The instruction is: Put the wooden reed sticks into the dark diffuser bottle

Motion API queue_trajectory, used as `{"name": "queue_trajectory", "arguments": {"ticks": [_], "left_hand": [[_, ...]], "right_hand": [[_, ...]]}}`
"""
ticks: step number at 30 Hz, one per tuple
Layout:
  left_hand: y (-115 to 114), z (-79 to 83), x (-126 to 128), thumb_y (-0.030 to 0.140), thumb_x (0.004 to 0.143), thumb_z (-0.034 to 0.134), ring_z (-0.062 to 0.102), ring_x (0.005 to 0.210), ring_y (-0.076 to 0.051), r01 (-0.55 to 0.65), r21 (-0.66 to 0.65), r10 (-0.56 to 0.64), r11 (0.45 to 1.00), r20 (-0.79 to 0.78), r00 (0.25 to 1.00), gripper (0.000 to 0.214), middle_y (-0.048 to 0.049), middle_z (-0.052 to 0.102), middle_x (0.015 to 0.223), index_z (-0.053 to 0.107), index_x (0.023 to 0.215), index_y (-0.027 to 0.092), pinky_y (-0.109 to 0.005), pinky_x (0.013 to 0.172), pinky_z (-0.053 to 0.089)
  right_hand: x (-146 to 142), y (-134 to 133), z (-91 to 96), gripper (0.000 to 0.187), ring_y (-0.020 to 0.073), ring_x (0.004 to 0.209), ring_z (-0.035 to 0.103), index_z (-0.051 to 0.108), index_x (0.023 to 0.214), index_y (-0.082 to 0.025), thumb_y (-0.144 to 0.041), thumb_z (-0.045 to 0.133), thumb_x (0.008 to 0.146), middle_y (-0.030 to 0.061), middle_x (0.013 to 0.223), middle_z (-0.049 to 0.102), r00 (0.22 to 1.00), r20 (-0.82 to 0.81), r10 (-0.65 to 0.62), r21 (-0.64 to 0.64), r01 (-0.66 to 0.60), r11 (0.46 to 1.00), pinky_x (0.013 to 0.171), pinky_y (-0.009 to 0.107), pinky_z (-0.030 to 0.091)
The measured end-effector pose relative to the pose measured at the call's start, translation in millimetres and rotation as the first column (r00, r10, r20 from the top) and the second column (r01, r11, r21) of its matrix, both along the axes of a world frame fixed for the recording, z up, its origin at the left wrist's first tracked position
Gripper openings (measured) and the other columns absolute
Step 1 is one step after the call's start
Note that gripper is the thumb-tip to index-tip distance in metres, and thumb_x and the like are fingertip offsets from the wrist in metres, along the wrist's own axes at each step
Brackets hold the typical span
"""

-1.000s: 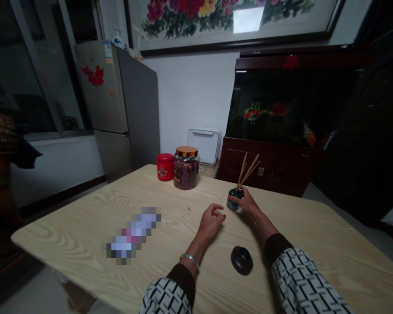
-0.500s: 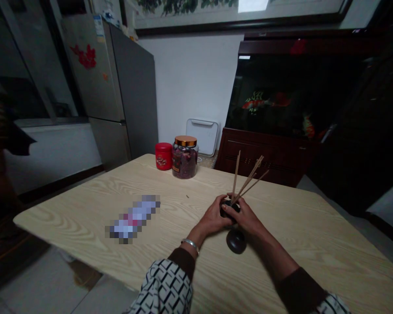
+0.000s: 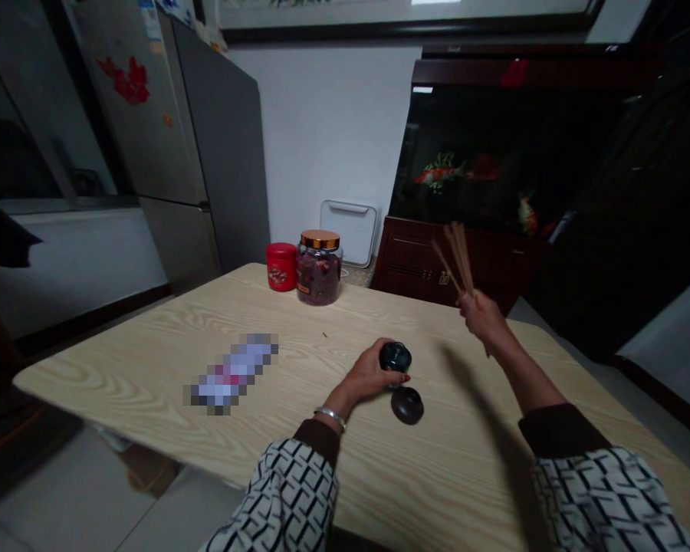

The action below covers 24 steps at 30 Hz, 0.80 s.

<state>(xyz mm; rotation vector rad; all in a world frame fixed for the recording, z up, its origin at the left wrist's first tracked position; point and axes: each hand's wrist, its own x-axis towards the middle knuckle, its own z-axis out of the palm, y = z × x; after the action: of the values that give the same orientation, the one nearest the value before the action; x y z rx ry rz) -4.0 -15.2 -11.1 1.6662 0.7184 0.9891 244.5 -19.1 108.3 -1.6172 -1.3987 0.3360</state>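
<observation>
Head view; clock directions read from the bottle. A dark glass bottle, rounded and glossy, is held at the counter by the left hand, whose fingers and thumb are curled about its side; the base is mostly hidden. At two o'clock the right hand is raised clear of the wood and closed on thin, straight brown sticks. The bundle is fanned slightly, upper ends leaned toward eleven o'clock, one stick splayed apart. A long soft shadow is cast on the counter below.

At six o'clock, just beside the bottle, a dark, rounded lid is noted. The counter is pale, marked by wavy wood grain, its corners rounded. Toward eleven o'clock, a clear bulging jar is seen, filled with dark reddish pieces and capped in shiny copper colour; beside it, a smooth red canister. At nine o'clock, an oblong item is blurred by pixelation.
</observation>
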Motion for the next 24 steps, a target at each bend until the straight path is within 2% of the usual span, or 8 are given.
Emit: {"name": "queue_trajectory", "arguments": {"ticks": [2, 4, 8, 12, 15, 17, 19, 24], "left_hand": [[0, 0.0, 0, 0.031, 0.060, 0.087, 0.060, 0.092, -0.019, -0.002, 0.003, 0.002, 1.000, 0.001, 1.000, 0.072, -0.0054, 0.065, 0.105, 0.056, 0.123, 0.018, -0.031, 0.082, 0.047], [1, -0.3, 0, 0.031, 0.058, 0.088, 0.060, 0.093, -0.020, -0.010, 0.014, 0.010, 1.000, 0.001, 1.000, 0.072, -0.0047, 0.066, 0.103, 0.056, 0.121, 0.018, -0.031, 0.083, 0.047], [2, -1.3, 1, 0.030, 0.057, 0.088, 0.060, 0.093, -0.020, -0.002, 0.015, 0.002, 1.000, 0.015, 1.000, 0.072, -0.0046, 0.066, 0.103, 0.056, 0.121, 0.018, -0.031, 0.082, 0.047], [2, -1.3, 1, 0.030, 0.059, 0.087, 0.060, 0.092, -0.019, 0.008, 0.000, -0.008, 1.000, 0.021, 1.000, 0.072, -0.0061, 0.065, 0.105, 0.055, 0.123, 0.018, -0.032, 0.082, 0.047], [3, -0.3, 0, 0.032, 0.059, 0.088, 0.060, 0.092, -0.020, 0.004, 0.003, -0.004, 1.000, -0.007, 1.000, 0.073, -0.0061, 0.065, 0.105, 0.055, 0.123, 0.018, -0.032, 0.083, 0.046], [3, 0.4, 0, 0.032, 0.059, 0.087, 0.059, 0.094, -0.020, 0.004, 0.011, -0.004, 1.000, -0.010, 1.000, 0.073, -0.0060, 0.064, 0.106, 0.055, 0.123, 0.018, -0.033, 0.085, 0.046], [3, 0.8, -1, 0.030, 0.061, 0.085, 0.059, 0.097, -0.021, 0.012, 0.027, -0.012, 1.000, -0.008, 1.000, 0.071, -0.0059, 0.064, 0.108, 0.055, 0.124, 0.018, -0.033, 0.087, 0.045], [3, -1.9, -3, 0.029, 0.062, 0.084, 0.057, 0.100, -0.021, 0.002, 0.043, -0.002, 0.999, 0.011, 1.000, 0.071, -0.0069, 0.062, 0.110, 0.052, 0.124, 0.019, -0.034, 0.089, 0.046]], "right_hand": [[22, -20, -33.4, 0.022, 0.0185, 0.064, 0.052, 0.052, 0.074, -0.022, -0.039, 0.059, 0.086, 0.0027, 0.066, 0.055, 0.979, 0.197, -0.046, -0.145, 0.075, 0.986, 0.060, 0.031, 0.032], [33, -42, -71.6, 0.020, 0.0233, 0.075, 0.059, 0.056, 0.085, -0.022, -0.040, 0.050, 0.091, 0.0081, 0.079, 0.064, 0.823, 0.568, 0.035, -0.340, 0.196, 0.920, 0.064, 0.033, 0.035], [39, -67, -115.1, 0.031, 0.0268, 0.091, 0.063, 0.057, 0.106, -0.020, -0.040, 0.036, 0.098, 0.0138, 0.103, 0.065, 0.624, 0.775, 0.101, -0.337, 0.272, 0.901, 0.071, 0.035, 0.040], [25, -71, -95.5, 0.034, 0.0324, 0.105, 0.058, 0.063, 0.106, -0.020, -0.046, 0.043, 0.096, 0.0154, 0.112, 0.063, 0.571, 0.816, 0.092, -0.264, 0.226, 0.938, 0.081, 0.041, 0.041], [-7, -78, -70.9, 0.040, 0.0277, 0.099, 0.061, 0.061, 0.114, -0.023, -0.053, 0.044, 0.094, 0.0124, 0.113, 0.064, 0.742, 0.646, 0.179, -0.302, 0.033, 0.953, 0.080, 0.038, 0.043], [-35, -87, -63.6, 0.042, 0.0244, 0.091, 0.062, 0.061, 0.115, -0.027, -0.059, 0.049, 0.090, 0.0083, 0.109, 0.066, 0.806, 0.471, 0.359, -0.400, -0.168, 0.901, 0.076, 0.035, 0.044], [-59, -93, -65.9, 0.048, 0.0251, 0.088, 0.062, 0.064, 0.114, -0.026, -0.062, 0.062, 0.081, 0.0074, 0.105, 0.066, 0.774, 0.422, 0.472, -0.451, -0.273, 0.850, 0.076, 0.035, 0.043], [-68, -98, -76.1, 0.050, 0.0237, 0.089, 0.059, 0.062, 0.116, -0.023, -0.036, 0.075, 0.070, 0.0067, 0.104, 0.062, 0.786, 0.309, 0.536, -0.419, -0.393, 0.818, 0.079, 0.036, 0.044]]}}
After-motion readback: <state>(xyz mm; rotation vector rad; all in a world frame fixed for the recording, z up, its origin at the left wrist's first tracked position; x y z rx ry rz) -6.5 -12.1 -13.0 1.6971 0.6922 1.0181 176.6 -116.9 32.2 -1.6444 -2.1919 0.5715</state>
